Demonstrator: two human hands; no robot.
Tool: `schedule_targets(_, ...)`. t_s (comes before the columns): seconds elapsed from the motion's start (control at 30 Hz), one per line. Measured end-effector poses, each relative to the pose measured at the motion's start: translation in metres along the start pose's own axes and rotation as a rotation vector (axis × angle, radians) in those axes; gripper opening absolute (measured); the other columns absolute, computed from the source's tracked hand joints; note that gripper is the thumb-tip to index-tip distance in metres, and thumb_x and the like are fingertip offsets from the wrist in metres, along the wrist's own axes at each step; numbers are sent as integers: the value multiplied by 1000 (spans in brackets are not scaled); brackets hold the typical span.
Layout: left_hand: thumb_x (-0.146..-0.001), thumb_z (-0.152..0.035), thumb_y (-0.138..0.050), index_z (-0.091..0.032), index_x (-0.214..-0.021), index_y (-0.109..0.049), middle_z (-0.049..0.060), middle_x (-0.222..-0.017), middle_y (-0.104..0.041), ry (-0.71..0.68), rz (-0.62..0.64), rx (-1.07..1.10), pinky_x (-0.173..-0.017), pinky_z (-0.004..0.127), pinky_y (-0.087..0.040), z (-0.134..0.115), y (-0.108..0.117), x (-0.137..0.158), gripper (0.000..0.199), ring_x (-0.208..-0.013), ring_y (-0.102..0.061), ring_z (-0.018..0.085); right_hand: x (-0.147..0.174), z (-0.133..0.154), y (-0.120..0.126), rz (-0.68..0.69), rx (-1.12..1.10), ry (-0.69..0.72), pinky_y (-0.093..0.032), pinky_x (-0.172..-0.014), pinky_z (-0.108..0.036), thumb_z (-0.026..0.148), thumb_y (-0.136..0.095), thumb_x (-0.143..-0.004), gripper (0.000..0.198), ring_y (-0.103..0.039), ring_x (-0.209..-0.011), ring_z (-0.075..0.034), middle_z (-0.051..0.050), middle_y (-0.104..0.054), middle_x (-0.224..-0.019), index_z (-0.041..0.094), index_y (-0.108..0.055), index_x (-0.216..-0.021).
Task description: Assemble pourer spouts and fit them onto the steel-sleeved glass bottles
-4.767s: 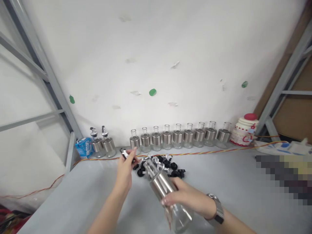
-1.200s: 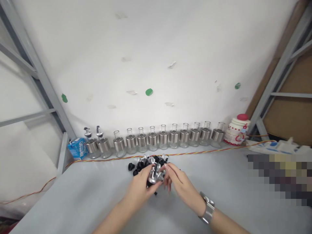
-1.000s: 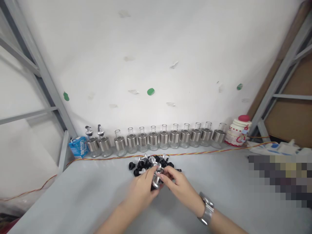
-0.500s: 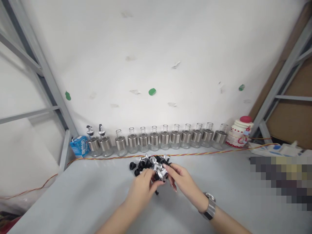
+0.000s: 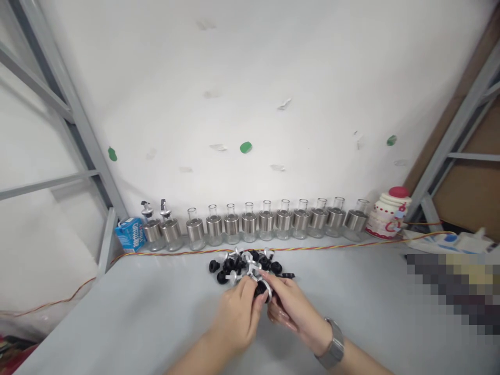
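Low over the middle of the grey table, my left hand (image 5: 236, 315) and my right hand (image 5: 299, 307) meet at a bottle pourer (image 5: 261, 292) with a black ribbed stopper and a silver collar. Both hands have their fingers closed round it, and part of it is hidden by them. Just beyond lies a loose pile of similar pourers (image 5: 228, 264), black and silver, some tipped on their sides. A watch with a metal band (image 5: 334, 345) is on my right wrist.
A row of glass bottles with steel sleeves (image 5: 249, 223) stands along the wall; two at the left carry pourers (image 5: 166, 208). A blue carton (image 5: 130, 235) and a cake-like jar (image 5: 388, 213) flank the row. A red-yellow wire (image 5: 312, 246) runs before it. A power strip (image 5: 457, 241) lies right.
My hands have drawn slightly back from the pile, with the pourer between them. The pourer is turned so its black stopper shows. More of the pile is uncovered.
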State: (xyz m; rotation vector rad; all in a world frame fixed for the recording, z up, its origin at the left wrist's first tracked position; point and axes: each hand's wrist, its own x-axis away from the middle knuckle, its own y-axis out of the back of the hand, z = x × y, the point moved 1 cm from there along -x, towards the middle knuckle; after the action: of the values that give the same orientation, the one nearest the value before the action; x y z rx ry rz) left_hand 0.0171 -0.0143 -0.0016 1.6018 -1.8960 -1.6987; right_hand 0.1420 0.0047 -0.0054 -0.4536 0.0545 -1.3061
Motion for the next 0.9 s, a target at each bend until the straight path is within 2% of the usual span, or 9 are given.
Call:
schedule_targets(0.13, -89, -26, -23, -20, -78, -40, 1, -68, -52, 220, -21, 233, -56, 24, -36, -1, -6, 0, 20, -60, -49, 14, -2, -4, 2, 16, -16, 57, -30, -30, -19, 52, -52, -71, 45, -23, -19, -4, 11, -28, -23, 18, -40, -44)
schedule_targets(0.27, -89, -26, -23, -20, -76, -41, 0, -69, -52, 291, -65, 358, -58, 23, -36, -5, -5, -1, 22, -61, -48, 13, -2, -3, 2, -14, -7, 102, -24, -28, -18, 50, -54, -71, 42, -24, -20, -4, 10, -31, -24, 18, -41, -47)
schedule_targets(0.33, -89, -26, -25, -20, -76, -41, 0, -67, -52, 252, -56, 299, -56, 23, -35, -4, -3, -2, 21, -59, -48, 13, -1, -1, 1, 1, -16, 94, -23, -28, -18, 50, -53, -71, 45, -24, -19, -3, 10, -30, -24, 18, -37, -44)
schedule_targets(0.43, -86, -26, -30, -20, -79, -42, 0, -64, -54, 141, -8, 98, -53, 23, -33, 2, -1, -2, 15, -57, -50, 14, 0, -1, 0, 43, -38, 41, -27, -30, -19, 49, -52, -72, 48, -23, -19, -3, 11, -27, -22, 18, -35, -40)
schedule_targets(0.53, -84, -29, -35, -18, -83, -43, 3, -66, -55, 33, -28, -78, -52, 24, -33, 7, -2, -2, 13, -58, -53, 17, 0, -2, 0, 57, -59, 2, -30, -31, -20, 49, -52, -72, 48, -23, -18, -4, 11, -24, -22, 19, -33, -39)
schedule_targets(0.6, -84, -28, -35, -18, -81, -43, 3, -65, -55, -20, -69, -125, -51, 25, -33, 8, -4, -2, 13, -58, -53, 17, 1, -3, -1, 58, -67, -22, -30, -31, -20, 48, -51, -72, 50, -22, -18, -4, 11, -23, -22, 20, -30, -37)
schedule_targets(0.67, -85, -27, -33, -19, -76, -43, 3, -63, -53, -14, -98, -82, -52, 24, -33, 7, -7, -2, 15, -57, -52, 16, 1, -3, -1, 60, -78, -58, -30, -31, -21, 48, -48, -74, 52, -22, -17, -5, 11, -21, -21, 21, -26, -35)
schedule_targets(0.8, -87, -30, -29, -19, -69, -41, -1, -57, -49, 233, -121, 195, -51, 22, -33, 4, -13, -1, 24, -52, -48, 12, 2, -4, -2, 85, -91, -91, -30, -30, -21, 47, -46, -75, 54, -22, -16, -5, 10, -21, -20, 21, -22, -33)
schedule_targets(0.9, -88, -36, -26, -19, -70, -42, -3, -54, -45, 425, -112, 450, -49, 21, -33, -1, -17, -1, 29, -48, -44, 10, 2, -4, -2, 93, -101, -38, -31, -31, -21, 47, -47, -75, 52, -21, -17, -4, 10, -23, -22, 21, -25, -36)
